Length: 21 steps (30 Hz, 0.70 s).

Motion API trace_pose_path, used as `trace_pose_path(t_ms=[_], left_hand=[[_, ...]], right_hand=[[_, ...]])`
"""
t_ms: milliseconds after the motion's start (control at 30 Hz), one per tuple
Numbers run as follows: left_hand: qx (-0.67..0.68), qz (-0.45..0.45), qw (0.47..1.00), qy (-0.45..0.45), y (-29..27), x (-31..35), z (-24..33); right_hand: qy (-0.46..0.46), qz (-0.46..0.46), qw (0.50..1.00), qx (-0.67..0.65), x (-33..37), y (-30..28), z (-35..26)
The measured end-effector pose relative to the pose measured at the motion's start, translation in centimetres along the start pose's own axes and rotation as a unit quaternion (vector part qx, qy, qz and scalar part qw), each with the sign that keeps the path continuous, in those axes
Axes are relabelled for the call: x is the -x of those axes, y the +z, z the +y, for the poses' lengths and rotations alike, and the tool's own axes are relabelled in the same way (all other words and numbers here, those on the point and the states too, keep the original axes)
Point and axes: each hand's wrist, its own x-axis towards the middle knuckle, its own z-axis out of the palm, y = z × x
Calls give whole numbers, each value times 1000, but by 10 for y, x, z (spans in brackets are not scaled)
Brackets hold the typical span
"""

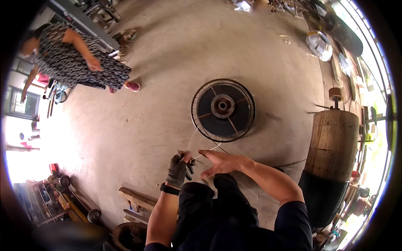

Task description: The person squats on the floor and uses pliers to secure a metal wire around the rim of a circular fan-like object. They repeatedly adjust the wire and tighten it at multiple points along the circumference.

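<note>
In front of me on the concrete floor stands a round wire-caged wheel (222, 106), with a dark disc, rust-toned spokes and a metal hub. A thin white string (192, 139) runs from its near rim down to my left hand (179, 169). That hand wears a dark grey glove with bare fingertips showing, and its fingers are closed on the string. Bare, my right hand (222, 162) hovers just to the right with thumb and fingers apart. A second stretch of string passes by its fingertips toward the rim. Any other item inside the glove is too small to tell.
To my right rises a large drum (333, 146), brown above and black below. A person in a patterned dress (86, 56) stands at the far left. Wooden blocks (138, 198) and wheeled machinery (69, 192) lie at the near left. A white sack (319, 45) sits far right.
</note>
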Motion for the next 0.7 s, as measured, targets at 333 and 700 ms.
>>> trace_pose_path(t_ms=[333, 700], left_hand=[[-70, -232, 961, -136, 83, -175, -110], [-145, -306, 897, -285, -9, -305, -400]], right_hand=[[184, 305, 934, 32, -12, 1, 178], [439, 582, 680, -79, -21, 230, 442]])
